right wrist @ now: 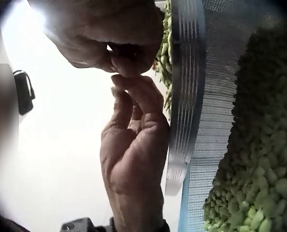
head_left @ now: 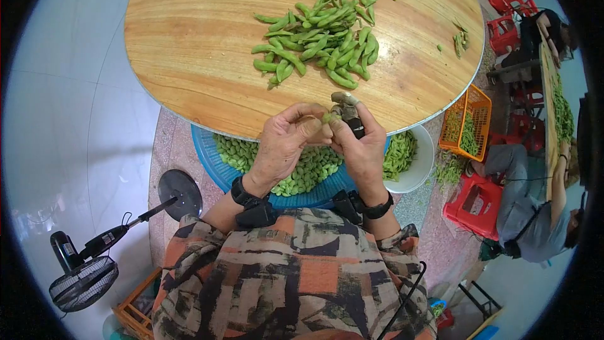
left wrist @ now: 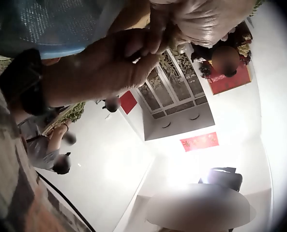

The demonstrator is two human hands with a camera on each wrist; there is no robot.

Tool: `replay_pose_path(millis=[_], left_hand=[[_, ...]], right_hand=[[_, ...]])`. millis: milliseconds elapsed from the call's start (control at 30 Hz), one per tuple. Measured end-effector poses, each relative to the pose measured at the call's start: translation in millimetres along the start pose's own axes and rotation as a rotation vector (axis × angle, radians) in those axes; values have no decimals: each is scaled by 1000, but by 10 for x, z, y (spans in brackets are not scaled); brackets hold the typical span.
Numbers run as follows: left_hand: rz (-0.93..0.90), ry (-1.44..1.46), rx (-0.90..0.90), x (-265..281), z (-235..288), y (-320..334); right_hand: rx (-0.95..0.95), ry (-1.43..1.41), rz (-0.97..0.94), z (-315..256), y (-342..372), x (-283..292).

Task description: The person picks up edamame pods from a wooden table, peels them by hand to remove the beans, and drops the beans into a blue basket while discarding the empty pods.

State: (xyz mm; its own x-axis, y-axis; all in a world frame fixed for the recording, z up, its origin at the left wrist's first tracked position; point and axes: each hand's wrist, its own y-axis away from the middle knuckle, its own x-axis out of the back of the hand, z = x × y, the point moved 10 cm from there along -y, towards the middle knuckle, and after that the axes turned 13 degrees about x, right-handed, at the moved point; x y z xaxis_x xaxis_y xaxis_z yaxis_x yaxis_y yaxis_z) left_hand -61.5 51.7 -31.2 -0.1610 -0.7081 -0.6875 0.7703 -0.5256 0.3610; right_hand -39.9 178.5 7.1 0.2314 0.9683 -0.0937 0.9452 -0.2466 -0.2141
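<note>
Relative to the pod gripped between left hand and right hand: beyond, piled pods on a table; below, shelled beans in a basket; right, a basin, then a crate; left and behind, a fan.

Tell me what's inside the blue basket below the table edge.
Shelled green beans lie in the blue basket. The table, left hand and right hand hide part of it in the head view; what lies beneath the beans cannot be seen.
</note>
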Motion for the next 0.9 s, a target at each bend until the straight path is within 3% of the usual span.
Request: replay_pose_path(millis=[33,167,267,333,400,467,600,667,833,900], left_hand=[[-15,-61,5,-1,9,2],[-36,-184,-13,-43,61,19],[-93,-176,48,-47,50,13],[-114,-126,61,-21,57,12],[-133,-76,74,11,44,4],[-182,30,109,19,11,-9],[-201,190,166,18,-10,-18],[-227,248,257,-3,-51,-6],[-141,9,201,13,27,10],[-125,-63,193,16,17,5]], right_hand=[[-270,-362,9,179,72,-104],[-222,-228,-111,144,103,-142],[-98,-100,-105,97,55,-105],[388,413,-188,-317,-10,-140],[387,400,-190,-336,-17,-140],[-182,30,-182,115,56,-124],[-207,-37,-153,174,69,-133],[597,408,-206,-490,31,-228],[549,466,-322,-546,25,-309],[580,630,-359,-567,70,-375]])
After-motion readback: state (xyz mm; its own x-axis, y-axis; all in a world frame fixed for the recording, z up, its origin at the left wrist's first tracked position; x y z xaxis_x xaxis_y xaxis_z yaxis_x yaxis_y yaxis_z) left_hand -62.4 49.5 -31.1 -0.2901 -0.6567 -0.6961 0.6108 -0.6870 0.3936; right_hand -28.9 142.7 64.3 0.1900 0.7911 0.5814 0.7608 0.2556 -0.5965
